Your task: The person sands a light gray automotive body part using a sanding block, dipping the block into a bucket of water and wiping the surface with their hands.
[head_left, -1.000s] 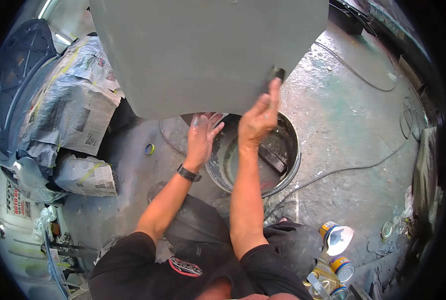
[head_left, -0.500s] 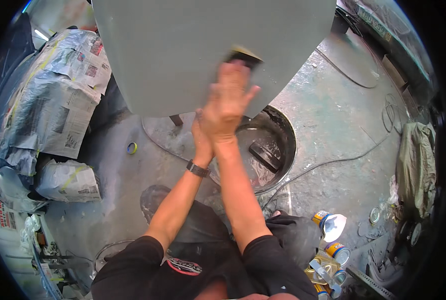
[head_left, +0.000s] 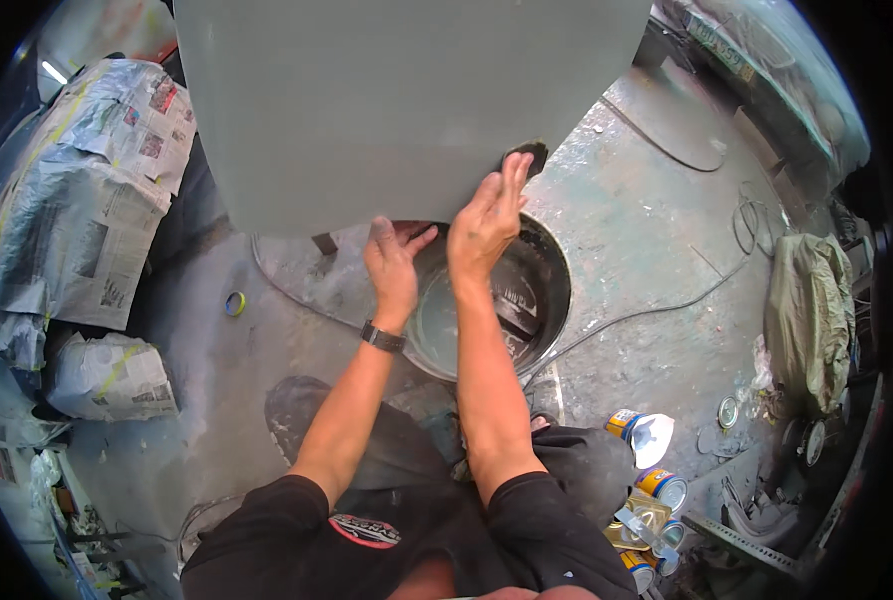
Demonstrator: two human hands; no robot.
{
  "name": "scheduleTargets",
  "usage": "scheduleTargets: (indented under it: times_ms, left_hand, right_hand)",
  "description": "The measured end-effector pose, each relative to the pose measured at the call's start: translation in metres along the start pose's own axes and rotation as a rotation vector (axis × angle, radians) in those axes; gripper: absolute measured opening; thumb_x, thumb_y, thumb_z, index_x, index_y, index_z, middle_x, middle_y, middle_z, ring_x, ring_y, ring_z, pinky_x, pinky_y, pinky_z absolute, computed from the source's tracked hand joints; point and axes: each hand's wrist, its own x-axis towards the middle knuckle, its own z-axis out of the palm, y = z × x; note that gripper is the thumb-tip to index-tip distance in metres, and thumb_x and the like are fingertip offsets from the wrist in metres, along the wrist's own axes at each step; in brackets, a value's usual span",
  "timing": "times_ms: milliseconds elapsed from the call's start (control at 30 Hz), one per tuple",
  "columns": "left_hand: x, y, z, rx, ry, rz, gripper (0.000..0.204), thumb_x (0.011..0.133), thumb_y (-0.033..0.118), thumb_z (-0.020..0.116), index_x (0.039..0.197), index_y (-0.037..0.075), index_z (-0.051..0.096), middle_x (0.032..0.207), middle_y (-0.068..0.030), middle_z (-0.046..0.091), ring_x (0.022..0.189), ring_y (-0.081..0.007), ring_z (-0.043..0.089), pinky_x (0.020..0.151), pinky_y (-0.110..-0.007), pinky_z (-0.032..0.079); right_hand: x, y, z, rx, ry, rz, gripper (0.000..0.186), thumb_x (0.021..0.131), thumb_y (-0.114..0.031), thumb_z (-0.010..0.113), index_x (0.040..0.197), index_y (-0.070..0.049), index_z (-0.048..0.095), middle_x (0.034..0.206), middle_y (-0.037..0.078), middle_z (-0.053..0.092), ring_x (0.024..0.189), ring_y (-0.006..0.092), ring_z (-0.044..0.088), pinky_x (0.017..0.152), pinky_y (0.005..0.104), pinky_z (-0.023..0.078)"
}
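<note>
Large smooth grey panel with a rounded lower edge [head_left: 406, 90]: fills the upper centre of the view, in front of the person, above the concrete floor [head_left: 646, 210]. Small dark flat pad [head_left: 534, 160]: at the panel's lower right, near its slanting edge.

Right hand [head_left: 484, 230]: fingers straight and close together, tips laid on the pad. Whether the thumb grips it cannot be told. Left hand [head_left: 392, 270]: palm partly open, fingers spread, at the panel's lower edge; contact with the panel cannot be confirmed. Black-banded watch [head_left: 382, 337] on the left wrist.

Round black tub [head_left: 560, 290]: on the floor beneath both hands, its far side hidden by the panel. Wet-looking inside; a dark oblong block [head_left: 518, 325] lies in it, partly covered by the right forearm.

Thin dark cable [head_left: 656, 312] runs over the floor right of the tub. Small yellow-rimmed ring [head_left: 234, 303] lies to the left.

Lower right: blue-and-yellow cylindrical cans [head_left: 663, 488] beside a gold rectangular tin [head_left: 646, 515]. Far left: vehicle body covered in taped newspaper [head_left: 116, 190]. Far right: crumpled olive-grey sheet [head_left: 808, 330].
</note>
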Motion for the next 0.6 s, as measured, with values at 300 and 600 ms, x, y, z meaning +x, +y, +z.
scheduleTargets:
  times_ms: [300, 600]
  left_hand:
    - [-0.007, -0.005, 0.015, 0.036, 0.105, 0.002, 0.058, 0.104, 0.058, 0.037, 0.102, 0.004, 0.056, 0.092, -0.0025, 0.06, 0.086, -0.0112, 0.057, 0.071, -0.027, 0.045]
    - [-0.008, -0.009, 0.009, 0.086, 0.107, 0.055, 0.061, 0.104, 0.06, 0.035, 0.109, 0.003, 0.055, 0.098, -0.0053, 0.062, 0.086, -0.0145, 0.061, 0.072, -0.029, 0.05]
  right_hand:
    - [0.087, -0.093, 0.038, -0.07, 0.013, -0.469, 0.048, 0.101, -0.013, 0.051, 0.147, 0.0, 0.046, 0.157, 0.022, 0.037, 0.147, 0.0406, 0.032, 0.118, 0.0636, 0.013]
    - [0.11, -0.121, 0.051, 0.031, 0.092, -0.505, 0.042, 0.105, -0.016, 0.045, 0.143, -0.001, 0.051, 0.155, 0.022, 0.04, 0.145, 0.0407, 0.035, 0.118, 0.0625, 0.012]
